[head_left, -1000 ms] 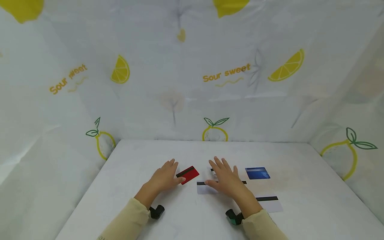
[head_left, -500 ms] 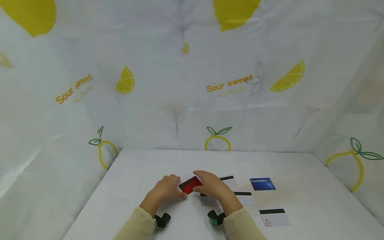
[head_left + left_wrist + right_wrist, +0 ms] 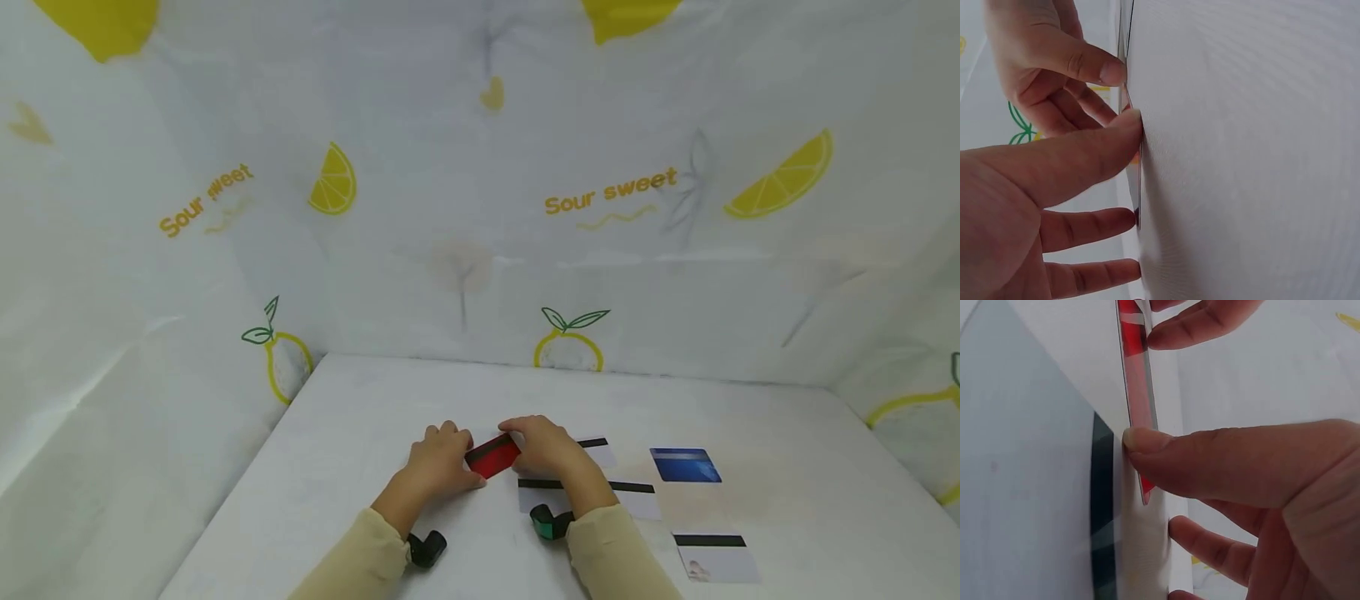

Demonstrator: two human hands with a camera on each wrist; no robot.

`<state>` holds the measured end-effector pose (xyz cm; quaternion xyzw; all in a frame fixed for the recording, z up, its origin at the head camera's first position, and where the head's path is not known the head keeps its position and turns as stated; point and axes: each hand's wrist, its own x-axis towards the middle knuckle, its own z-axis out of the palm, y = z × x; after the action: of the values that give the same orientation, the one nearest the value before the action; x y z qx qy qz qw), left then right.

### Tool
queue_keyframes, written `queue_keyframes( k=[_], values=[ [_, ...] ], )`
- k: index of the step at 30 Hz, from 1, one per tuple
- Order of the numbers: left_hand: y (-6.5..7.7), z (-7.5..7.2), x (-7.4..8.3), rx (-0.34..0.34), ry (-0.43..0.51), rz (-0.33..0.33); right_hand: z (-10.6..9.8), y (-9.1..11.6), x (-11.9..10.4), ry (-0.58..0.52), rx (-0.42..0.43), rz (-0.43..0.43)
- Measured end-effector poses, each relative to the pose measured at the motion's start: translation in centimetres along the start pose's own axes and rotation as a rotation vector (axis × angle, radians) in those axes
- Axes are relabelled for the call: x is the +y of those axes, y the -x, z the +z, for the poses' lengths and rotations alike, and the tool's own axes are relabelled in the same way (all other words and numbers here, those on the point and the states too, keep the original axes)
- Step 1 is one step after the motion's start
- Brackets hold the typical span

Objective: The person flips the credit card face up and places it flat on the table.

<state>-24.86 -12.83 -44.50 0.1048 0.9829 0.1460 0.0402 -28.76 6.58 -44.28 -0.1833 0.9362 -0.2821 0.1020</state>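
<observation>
A red card (image 3: 495,460) with a dark stripe lies at a slant between my two hands. My left hand (image 3: 439,462) holds its left end, the thumb at the near corner and fingers at the far side. My right hand (image 3: 550,447) grips the right end between thumb and fingers. In the right wrist view, the right thumb (image 3: 1150,440) presses the edge of the red card (image 3: 1137,381), seen almost edge-on. In the left wrist view, the left thumb (image 3: 1125,128) meets the card's thin edge, while other fingertips rest near the table.
White cards with black stripes lie right of the red card, one (image 3: 600,452) partly behind my right hand, others (image 3: 633,500) in a row nearer. A blue card (image 3: 686,465) and another white card (image 3: 718,563) lie farther right. Lemon-print sheeting (image 3: 450,208) borders the white table (image 3: 390,392).
My right hand has moved left from above the white cards to the red card and now grips its right end. My left hand has closed on the left end. The view has shifted.
</observation>
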Motion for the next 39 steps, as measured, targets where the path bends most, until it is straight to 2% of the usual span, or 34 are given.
queue_keyframes(
  k=[7, 11, 14, 19, 26, 32, 39],
  values=[
    [0.0, -0.2, 0.1, 0.005, -0.009, -0.015, 0.1, -0.2, 0.4, 0.031, 0.031, -0.028],
    [-0.3, -0.4, -0.2, -0.007, 0.003, -0.034, 0.1, -0.5, 0.4, 0.047, 0.013, -0.043],
    [-0.6, -0.5, -0.4, -0.019, -0.001, -0.037, 0.0, -0.6, 0.4, 0.031, -0.003, -0.018],
    [-1.0, -0.5, -0.8, -0.037, -0.043, 0.0, -0.1, -0.6, 0.6, -0.015, 0.003, -0.004],
    [-1.2, -0.1, -1.2, -0.01, -0.026, 0.017, 0.0, -0.8, 0.6, -0.112, -0.008, -0.016],
    [-1.1, -0.3, -1.0, 0.01, -0.042, 0.017, -0.1, -0.7, 0.7, -0.122, -0.01, -0.032],
    [-1.0, -0.2, -1.0, 0.001, -0.055, 0.004, -0.3, -0.4, 0.6, -0.094, -0.04, -0.028]
  ],
)
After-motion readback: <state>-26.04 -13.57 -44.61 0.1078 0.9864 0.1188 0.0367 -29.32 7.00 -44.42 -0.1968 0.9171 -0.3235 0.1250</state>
